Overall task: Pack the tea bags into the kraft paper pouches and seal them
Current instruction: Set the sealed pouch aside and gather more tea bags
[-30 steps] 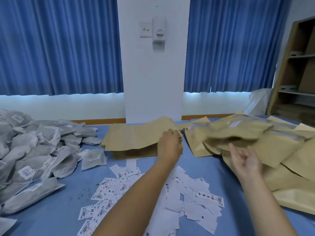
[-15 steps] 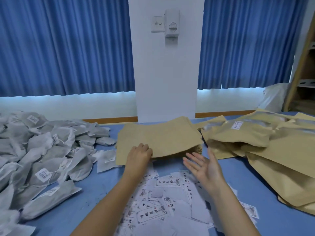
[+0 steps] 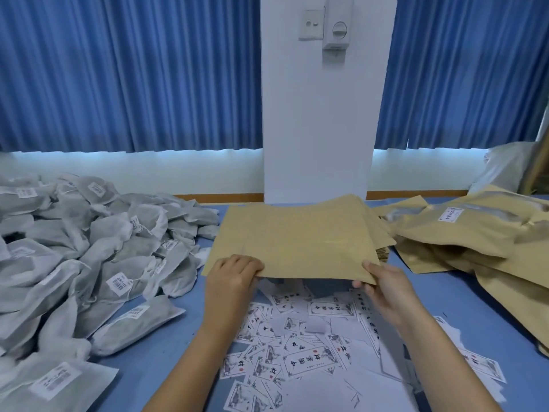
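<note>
A flat kraft paper pouch (image 3: 297, 239) is lifted at its near edge above the stack of empty pouches (image 3: 383, 251) at the table's middle. My left hand (image 3: 231, 278) grips the pouch's near left corner. My right hand (image 3: 383, 289) pinches its near right corner, thumb on top, fingers underneath. A large heap of grey-white tea bags (image 3: 89, 251) with small printed tags fills the left side of the table. Filled kraft pouches (image 3: 475, 242), one with a white label, are piled at the right.
Several loose printed labels (image 3: 309, 358) lie scattered on the blue table (image 3: 463, 295) between my forearms. A white pillar (image 3: 318, 114) with switches stands behind the stack, with blue curtains (image 3: 130, 72) on both sides. A plastic bag (image 3: 505, 168) sits at the far right.
My right hand moved from hovering open to pinching the pouch's near right corner. My left hand took the near left corner, and the top pouch's near edge rose off the stack.
</note>
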### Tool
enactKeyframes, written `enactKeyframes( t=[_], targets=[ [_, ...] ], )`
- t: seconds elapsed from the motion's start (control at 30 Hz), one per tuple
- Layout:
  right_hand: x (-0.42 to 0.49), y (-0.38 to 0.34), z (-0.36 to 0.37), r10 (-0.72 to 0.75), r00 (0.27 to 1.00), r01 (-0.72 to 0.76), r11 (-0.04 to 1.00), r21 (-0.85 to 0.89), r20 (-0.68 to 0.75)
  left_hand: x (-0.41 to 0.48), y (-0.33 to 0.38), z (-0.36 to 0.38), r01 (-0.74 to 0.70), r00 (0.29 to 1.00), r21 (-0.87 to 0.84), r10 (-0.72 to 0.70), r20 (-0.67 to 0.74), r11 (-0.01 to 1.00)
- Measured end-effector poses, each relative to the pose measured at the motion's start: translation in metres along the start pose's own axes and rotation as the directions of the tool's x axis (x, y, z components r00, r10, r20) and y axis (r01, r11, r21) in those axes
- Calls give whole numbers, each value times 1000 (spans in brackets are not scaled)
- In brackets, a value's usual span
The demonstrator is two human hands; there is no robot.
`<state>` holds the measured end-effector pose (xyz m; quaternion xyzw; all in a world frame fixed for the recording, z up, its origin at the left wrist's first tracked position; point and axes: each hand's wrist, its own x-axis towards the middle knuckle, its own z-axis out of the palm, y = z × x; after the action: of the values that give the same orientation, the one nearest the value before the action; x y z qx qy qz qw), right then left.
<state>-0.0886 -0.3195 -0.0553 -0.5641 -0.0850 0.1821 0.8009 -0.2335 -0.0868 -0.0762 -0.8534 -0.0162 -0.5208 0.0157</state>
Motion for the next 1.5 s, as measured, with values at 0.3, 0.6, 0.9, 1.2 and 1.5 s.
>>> enactKeyframes(
  t=[0.3, 0.6, 0.9, 1.2, 1.5],
  targets=[
    [31, -11, 26, -208, 963, 262, 600, -756, 169, 5, -36, -45, 596, 754, -48, -579, -312, 802],
    [58, 15, 57, -106, 974, 221, 615, -757, 198, 10, -61, -51, 787, 511, -459, -853, 108, 413],
    [61, 26, 69, -328, 941, 177, 262, -949, 85, 7, -61, -46, 828, 426, -508, -854, 297, 237],
    [26, 19, 72, -367, 930, 308, 767, -563, 9, 6, -50, -52, 505, 691, -445, -655, -306, 740],
    [-14, 25, 43, 152, 942, -174, 984, 49, 299, -16, -67, -18, 193, 965, -440, -90, 245, 877]
  ],
)
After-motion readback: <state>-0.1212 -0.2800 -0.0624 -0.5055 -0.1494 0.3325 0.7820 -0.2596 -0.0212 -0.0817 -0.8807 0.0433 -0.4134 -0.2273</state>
